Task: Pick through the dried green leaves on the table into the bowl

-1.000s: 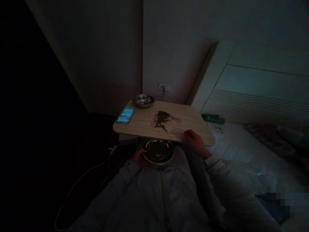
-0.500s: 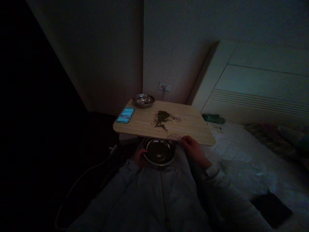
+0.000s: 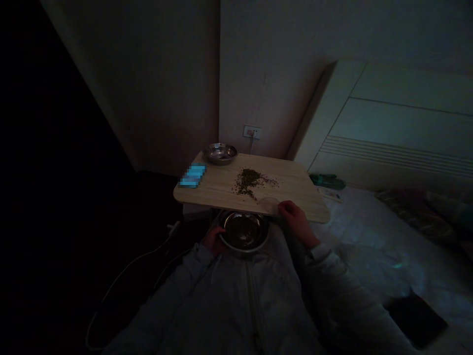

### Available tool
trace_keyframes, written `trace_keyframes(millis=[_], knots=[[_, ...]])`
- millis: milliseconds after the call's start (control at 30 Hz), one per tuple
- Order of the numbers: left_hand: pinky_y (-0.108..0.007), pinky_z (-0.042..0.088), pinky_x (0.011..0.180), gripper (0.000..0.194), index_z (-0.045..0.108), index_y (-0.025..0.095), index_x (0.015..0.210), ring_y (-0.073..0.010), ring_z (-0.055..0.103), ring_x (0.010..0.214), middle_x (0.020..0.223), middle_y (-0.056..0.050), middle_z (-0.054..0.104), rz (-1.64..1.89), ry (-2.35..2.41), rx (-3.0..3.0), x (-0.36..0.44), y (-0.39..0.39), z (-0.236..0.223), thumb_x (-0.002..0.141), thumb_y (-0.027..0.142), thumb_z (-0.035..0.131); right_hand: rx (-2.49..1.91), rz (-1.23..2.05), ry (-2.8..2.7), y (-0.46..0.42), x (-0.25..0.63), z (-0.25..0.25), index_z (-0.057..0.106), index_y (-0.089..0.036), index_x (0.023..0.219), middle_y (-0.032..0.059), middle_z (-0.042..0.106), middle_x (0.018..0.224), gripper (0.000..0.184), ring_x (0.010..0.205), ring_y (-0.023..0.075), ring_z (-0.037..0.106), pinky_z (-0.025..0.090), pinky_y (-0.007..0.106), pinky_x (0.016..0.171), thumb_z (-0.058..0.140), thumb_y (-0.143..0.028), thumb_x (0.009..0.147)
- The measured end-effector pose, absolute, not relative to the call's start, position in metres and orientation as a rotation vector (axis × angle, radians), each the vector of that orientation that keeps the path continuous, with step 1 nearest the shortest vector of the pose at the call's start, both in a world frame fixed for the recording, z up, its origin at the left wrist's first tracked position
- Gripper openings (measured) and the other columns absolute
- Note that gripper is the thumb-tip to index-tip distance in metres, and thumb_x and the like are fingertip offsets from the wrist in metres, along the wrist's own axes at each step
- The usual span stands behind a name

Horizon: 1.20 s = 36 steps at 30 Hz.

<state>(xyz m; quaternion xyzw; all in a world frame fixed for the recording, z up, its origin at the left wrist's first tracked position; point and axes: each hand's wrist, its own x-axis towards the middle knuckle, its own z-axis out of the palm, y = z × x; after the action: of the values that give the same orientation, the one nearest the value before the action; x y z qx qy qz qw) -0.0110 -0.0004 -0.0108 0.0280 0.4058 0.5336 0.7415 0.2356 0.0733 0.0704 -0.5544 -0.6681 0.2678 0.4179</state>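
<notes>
In the dim head view, my left hand (image 3: 213,240) grips the left rim of a metal bowl (image 3: 242,249) held at my lap, just below the table's near edge. Dark contents lie in that bowl; their kind is hard to make out. My right hand (image 3: 295,222) is closed at the near table edge, pinching a clear, thin, rounded piece (image 3: 269,203) that looks like a plastic lid. Beyond it, a loose pile of small dark grains (image 3: 248,178) spreads over the light wooden table (image 3: 295,190), with stray ones around it.
A second metal bowl (image 3: 220,155) stands at the table's back left corner. Near the left edge lies a lit phone (image 3: 192,176), its screen blurred. To the right are a bed (image 3: 364,222), a green bottle (image 3: 328,181) and a dark flat object (image 3: 417,319). A white cable (image 3: 121,268) runs across the floor.
My right hand has moved slightly up and forward, bringing the clear piece a little further over the table's near edge. My left hand and the bowl have stayed put.
</notes>
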Motion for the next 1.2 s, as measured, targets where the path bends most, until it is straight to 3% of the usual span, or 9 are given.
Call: trace_keyframes(millis=[267,533,1200], knots=[[-0.041,0.05,0.088,0.036,0.066,0.011,0.097,-0.0288,0.066,0.098,0.081,-0.01,0.075,1.185,0.857,0.057,-0.011,-0.001,-0.007,0.064,0.007,0.054,-1.395,0.688,-1.738,0.071,0.234,0.074,0.056,-0.02,0.072,0.0039,0.063,0.069,0.022,0.066,0.019,0.056,0.043,0.033,0.065,0.05,-0.041,0.069],[-0.037,0.052,0.08,0.018,0.065,0.013,0.08,-0.0253,0.069,0.085,0.066,-0.007,0.072,1.186,0.901,0.039,-0.011,0.0,-0.01,0.066,0.007,0.054,-1.341,0.741,-1.767,0.069,0.232,0.071,0.056,-0.02,0.072,0.0038,0.062,0.069,0.025,0.066,0.019,0.055,0.043,0.033,0.064,0.05,-0.044,0.07],[-0.038,0.051,0.085,0.028,0.067,0.013,0.089,-0.0282,0.065,0.097,0.067,-0.008,0.072,1.204,0.891,0.053,-0.011,-0.001,-0.008,0.063,0.007,0.057,-1.346,0.767,-1.765,0.061,0.228,0.073,0.056,-0.02,0.074,0.0024,0.06,0.066,0.027,0.063,0.0177,0.054,0.041,0.03,0.06,0.049,-0.047,0.071]])
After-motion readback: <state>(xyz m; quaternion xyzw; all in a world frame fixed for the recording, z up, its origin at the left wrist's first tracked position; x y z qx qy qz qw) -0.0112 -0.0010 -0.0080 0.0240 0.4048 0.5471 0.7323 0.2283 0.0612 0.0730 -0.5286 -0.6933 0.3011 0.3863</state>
